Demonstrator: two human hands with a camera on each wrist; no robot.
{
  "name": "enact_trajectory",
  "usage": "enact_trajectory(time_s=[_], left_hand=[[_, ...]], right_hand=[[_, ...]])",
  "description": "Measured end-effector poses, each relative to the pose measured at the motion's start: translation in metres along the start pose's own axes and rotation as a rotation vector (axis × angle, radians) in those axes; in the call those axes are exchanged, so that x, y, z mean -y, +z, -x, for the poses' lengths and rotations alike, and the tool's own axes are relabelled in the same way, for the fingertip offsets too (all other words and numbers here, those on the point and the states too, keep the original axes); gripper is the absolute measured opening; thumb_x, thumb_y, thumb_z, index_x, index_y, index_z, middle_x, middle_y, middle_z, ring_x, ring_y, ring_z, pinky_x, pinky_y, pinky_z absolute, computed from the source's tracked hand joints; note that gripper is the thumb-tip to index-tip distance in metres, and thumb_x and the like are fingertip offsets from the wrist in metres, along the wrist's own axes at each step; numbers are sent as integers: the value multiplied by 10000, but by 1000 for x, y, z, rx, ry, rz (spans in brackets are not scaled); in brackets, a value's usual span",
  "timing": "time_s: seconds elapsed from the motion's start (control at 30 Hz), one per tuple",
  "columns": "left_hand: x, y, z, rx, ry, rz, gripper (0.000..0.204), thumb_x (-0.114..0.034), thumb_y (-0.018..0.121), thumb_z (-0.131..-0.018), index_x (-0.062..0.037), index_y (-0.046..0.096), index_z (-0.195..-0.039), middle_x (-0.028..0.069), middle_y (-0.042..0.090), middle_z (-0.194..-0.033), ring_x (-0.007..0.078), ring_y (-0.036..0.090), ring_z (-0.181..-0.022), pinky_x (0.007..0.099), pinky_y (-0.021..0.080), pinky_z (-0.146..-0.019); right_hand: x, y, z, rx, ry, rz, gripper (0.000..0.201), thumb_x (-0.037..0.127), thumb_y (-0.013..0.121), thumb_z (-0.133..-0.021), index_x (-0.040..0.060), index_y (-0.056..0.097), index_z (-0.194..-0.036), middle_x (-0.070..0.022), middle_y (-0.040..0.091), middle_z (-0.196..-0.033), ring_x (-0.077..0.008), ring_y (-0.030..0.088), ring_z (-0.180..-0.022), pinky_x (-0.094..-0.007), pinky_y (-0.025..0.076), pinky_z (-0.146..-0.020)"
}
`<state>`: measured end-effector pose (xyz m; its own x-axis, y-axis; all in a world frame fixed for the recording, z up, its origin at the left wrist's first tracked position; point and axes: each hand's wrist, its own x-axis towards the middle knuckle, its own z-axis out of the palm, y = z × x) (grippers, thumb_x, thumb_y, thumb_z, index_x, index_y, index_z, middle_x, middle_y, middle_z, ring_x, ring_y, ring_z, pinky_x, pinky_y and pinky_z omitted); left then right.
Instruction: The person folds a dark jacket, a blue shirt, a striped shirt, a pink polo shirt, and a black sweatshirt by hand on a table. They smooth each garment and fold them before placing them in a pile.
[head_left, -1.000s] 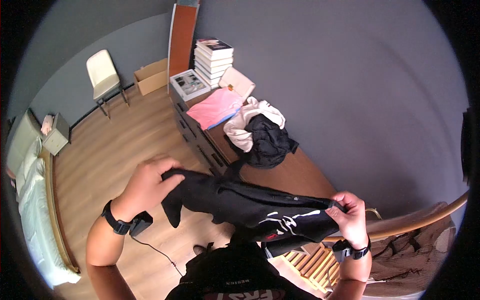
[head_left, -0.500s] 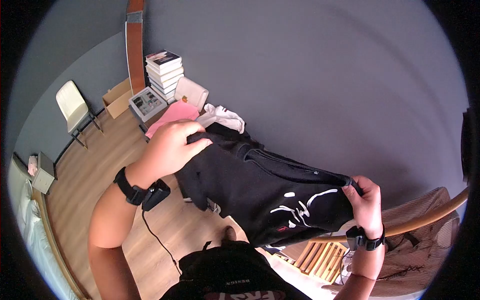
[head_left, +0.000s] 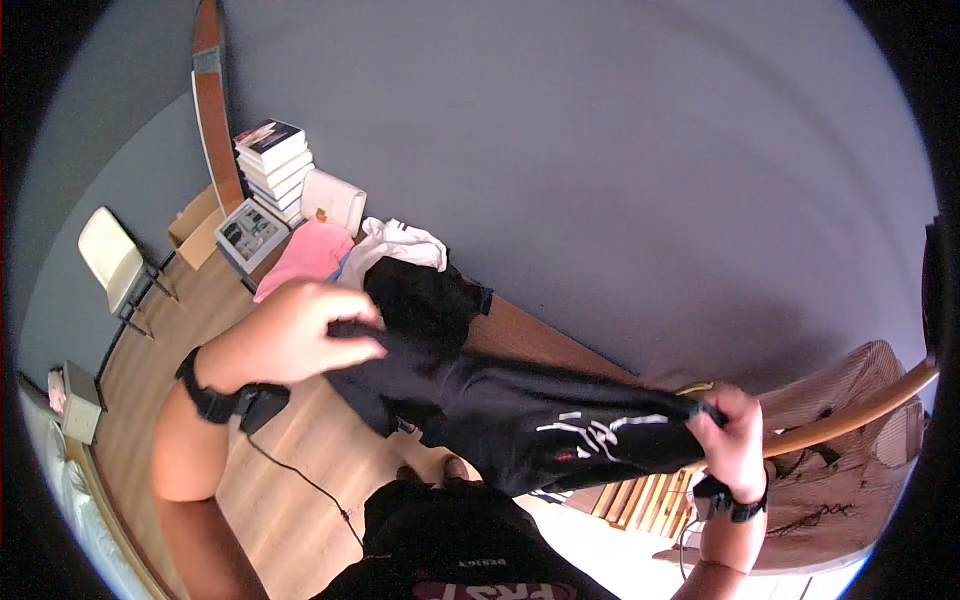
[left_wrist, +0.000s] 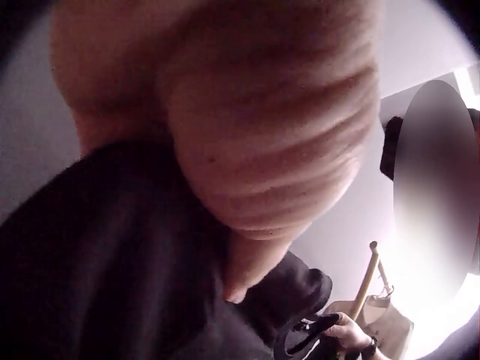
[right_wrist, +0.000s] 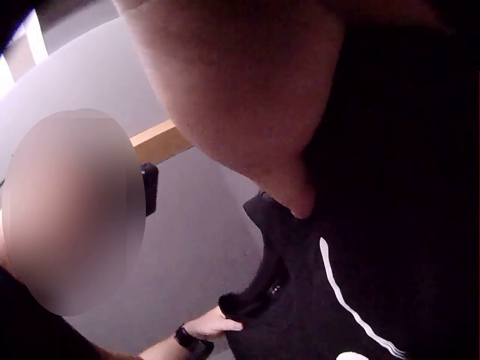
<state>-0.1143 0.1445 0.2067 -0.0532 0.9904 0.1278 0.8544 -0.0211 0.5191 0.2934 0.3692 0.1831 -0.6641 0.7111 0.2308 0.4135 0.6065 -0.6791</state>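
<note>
A black shirt with a white line print and a small red mark stretches between my two hands in the head view. My left hand pinches one end of it between thumb and fingers. In the left wrist view the thumb presses on the dark cloth. My right hand grips the opposite end by its edge. The right wrist view shows the neckline with a small label and part of the white print. The shirt's lower folds hang in front of my body.
A brown cabinet top runs along the grey wall, bearing a black garment, white cloth, pink cloth, a pale bag and stacked books. A mesh basket with a wooden rim and a slatted wooden piece are at right.
The head view has turned right, so the cabinet items appear further left. Both hands keep hold of the shirt; it rose and spread half a second ago, and now the left end is lower.
</note>
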Motion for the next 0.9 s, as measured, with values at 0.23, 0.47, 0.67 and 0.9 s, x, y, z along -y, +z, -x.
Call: enact_trajectory(time_s=[0.23,0.47,0.67,0.9], left_hand=[[-1,-25,21,132,62,124,228,-206,795,-798,-23,664,-834,87,615,-729,235,611,-657,336,463,-605],[32,14,-53,-100,141,-44,344,-299,746,-837,32,659,-871,152,623,-813,322,622,-750,404,484,-673],[64,100,-156,-165,-298,-232,317,-300,690,-851,15,710,-880,226,687,-945,403,669,-898,464,523,-826],[116,230,-141,-466,-281,4,543,-136,676,-852,67,474,-1313,273,508,-1312,419,485,-1250,439,401,-1080]], right_hand=[[29,-14,37,-36,-16,-36,152,115,725,-716,-11,642,-726,-70,582,-624,-182,539,-563,-312,410,-542],[-5,-5,-24,-71,168,178,223,117,767,-797,-27,607,-740,-52,534,-608,-81,467,-611,-294,410,-543],[-94,27,-101,-105,201,305,309,269,736,-845,-36,691,-860,-161,684,-734,-252,672,-685,-364,512,-658],[-231,107,-76,-223,206,276,432,145,716,-827,10,576,-1212,-220,612,-1161,-384,593,-1102,-441,484,-941]])
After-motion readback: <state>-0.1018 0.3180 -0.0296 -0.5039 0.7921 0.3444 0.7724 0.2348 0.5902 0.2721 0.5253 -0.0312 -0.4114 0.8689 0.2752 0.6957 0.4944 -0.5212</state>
